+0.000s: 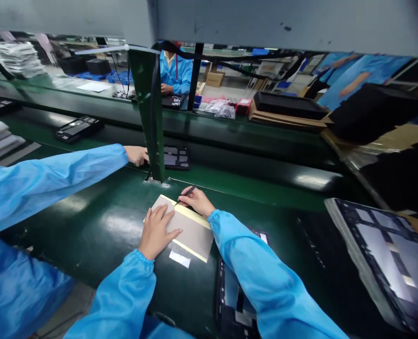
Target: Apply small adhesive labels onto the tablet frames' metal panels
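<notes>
On the green bench lies a grey sheet (194, 233) with pale yellow strips along its long edges. My left hand (158, 230) rests flat on its left part, fingers spread. Over the sheet's far edge, my right hand (196, 200) is closed around a slim black tool (187, 191) that looks like tweezers. The tool's thin tip points down at the yellow strip (191, 214). A small white label-like strip (179, 259) lies near the sheet's front edge. Beneath my right forearm, a black device panel (230, 292) is partly hidden.
A co-worker's hand (137, 155) reaches from the left toward a device panel (176, 157) on the sunken lane, behind a green post (148, 113). Another panel (79, 128) lies farther left. Stacked panels (385, 254) stand at right. People in blue work beyond.
</notes>
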{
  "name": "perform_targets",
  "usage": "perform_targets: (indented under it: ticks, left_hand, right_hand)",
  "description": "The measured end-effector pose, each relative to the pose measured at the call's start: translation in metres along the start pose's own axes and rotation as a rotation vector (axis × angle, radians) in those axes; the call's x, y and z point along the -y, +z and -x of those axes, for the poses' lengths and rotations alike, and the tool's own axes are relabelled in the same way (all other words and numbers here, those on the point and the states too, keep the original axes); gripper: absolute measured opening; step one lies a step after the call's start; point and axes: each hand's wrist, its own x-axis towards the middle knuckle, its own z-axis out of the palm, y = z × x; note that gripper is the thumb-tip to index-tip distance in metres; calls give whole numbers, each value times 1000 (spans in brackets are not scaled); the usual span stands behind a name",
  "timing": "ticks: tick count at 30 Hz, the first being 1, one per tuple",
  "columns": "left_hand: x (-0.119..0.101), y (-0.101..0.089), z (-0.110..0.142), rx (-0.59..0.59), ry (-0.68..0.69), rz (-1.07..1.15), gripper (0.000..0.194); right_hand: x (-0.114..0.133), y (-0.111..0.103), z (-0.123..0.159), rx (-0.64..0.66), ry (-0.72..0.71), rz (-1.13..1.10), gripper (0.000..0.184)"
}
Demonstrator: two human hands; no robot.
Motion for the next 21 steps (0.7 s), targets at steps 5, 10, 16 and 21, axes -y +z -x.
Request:
perform_targets:
  ticks: [5,10,16,21]
  left_hand:
    - [-1,-2,0,21,-12,4,55]
    - [-2,0,1,6,-19,-2,54]
    - [1,-6,0,-19,0,13,52]
    - [-40,-14,22,-187,170,234,16]
  right_hand:
    - [-1,-1,1,14,13,19,46]
    - [11,6,2,-7,-28,12,48]
    - [51,-17,85,-122,-174,33,41]
    - [52,-64,218,-45,-153,317,20]
